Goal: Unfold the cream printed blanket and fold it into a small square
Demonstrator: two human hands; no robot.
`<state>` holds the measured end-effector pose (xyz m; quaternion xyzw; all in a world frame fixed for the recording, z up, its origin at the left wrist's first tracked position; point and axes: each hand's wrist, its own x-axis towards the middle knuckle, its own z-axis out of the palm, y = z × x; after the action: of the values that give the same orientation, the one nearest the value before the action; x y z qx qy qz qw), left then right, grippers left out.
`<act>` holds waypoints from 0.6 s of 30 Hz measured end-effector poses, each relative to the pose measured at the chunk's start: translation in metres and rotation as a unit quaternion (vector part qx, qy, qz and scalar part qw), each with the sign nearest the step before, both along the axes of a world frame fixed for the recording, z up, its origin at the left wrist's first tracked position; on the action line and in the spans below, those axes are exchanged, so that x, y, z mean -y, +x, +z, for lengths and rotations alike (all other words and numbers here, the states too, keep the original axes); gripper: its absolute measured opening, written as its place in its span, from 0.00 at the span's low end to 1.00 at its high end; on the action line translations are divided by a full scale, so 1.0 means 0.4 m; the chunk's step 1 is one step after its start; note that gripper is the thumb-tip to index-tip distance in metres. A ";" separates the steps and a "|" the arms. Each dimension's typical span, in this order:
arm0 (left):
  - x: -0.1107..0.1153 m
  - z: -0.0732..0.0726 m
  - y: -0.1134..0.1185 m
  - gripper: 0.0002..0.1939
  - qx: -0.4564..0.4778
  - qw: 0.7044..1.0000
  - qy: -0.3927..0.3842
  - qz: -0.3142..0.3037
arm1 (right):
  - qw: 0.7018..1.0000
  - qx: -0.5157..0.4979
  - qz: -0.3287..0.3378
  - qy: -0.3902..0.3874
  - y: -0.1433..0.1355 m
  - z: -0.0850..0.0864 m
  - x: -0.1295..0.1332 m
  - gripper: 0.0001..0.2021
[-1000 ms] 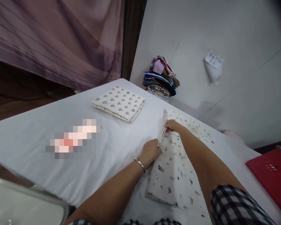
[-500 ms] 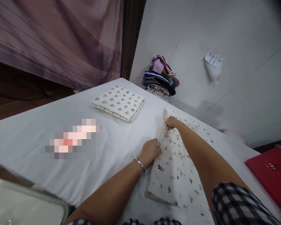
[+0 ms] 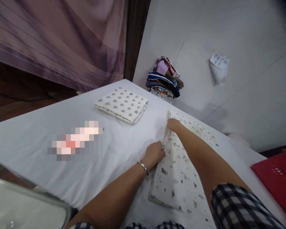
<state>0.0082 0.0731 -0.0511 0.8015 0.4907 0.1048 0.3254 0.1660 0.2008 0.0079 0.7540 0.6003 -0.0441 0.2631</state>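
A white cloth with small dark and green prints (image 3: 181, 178) lies in folded layers on the white-covered table (image 3: 114, 152). My left hand (image 3: 154, 154), below a silver bracelet, is closed on the cloth's left edge near its middle. Farther up the same edge, my right hand (image 3: 173, 124) pinches the layers, its fingertips partly hidden. Between the two hands the edge is drawn into narrow pleats. A second cloth, white with grey prints (image 3: 122, 105), rests folded flat at the far side of the table.
Folded clothes (image 3: 164, 78) are stacked beyond the table's far edge. A clear bag with a written label (image 3: 218, 68) lies on the pale floor. A red item (image 3: 276, 178) is at the right, a pale-rimmed container (image 3: 26, 206) at lower left. Part of the tabletop is pixelated.
My right hand has shifted slightly left along the cloth's edge, and its fingertips are more hidden. The left hand keeps its hold. The whole view has moved slightly.
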 end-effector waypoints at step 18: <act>0.005 -0.003 -0.002 0.08 0.023 1.000 0.012 0.001 | 0.999 0.006 -0.018 -0.030 -0.028 -0.035 -0.038 0.16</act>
<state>0.0074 0.0713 -0.0523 0.8022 0.4827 0.1292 0.3269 0.1549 0.2158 -0.0061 0.7567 0.5837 -0.0624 0.2880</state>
